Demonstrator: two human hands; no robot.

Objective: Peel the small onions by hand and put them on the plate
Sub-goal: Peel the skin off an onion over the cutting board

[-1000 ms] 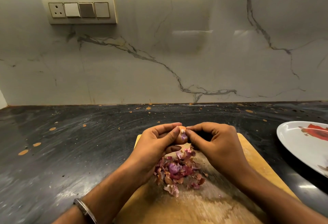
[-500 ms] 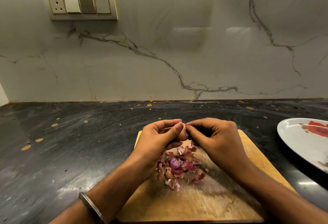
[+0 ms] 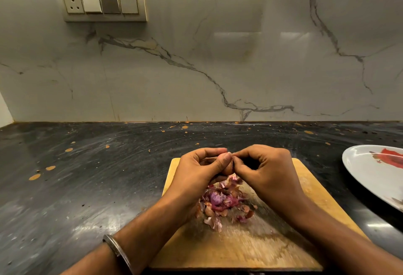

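- Out on the far left, the dark countertop (image 3: 76, 187) runs wide and bare but for orange flecks, right up to the marble wall.
- Left hand (image 3: 196, 170), a metal bangle (image 3: 117, 250) on its wrist, has fingers curled and thumb pressed onto the small onion (image 3: 228, 169), held above the wooden cutting board (image 3: 261, 248).
- Purple peels (image 3: 222, 202) heaped on the board just beneath.
- Right hand (image 3: 268, 172) pinches at the onion's top, fingertips tight together.
- Far right, the white plate (image 3: 366, 172) sits off the board's edge, partly cut by the frame; dark counter between them.
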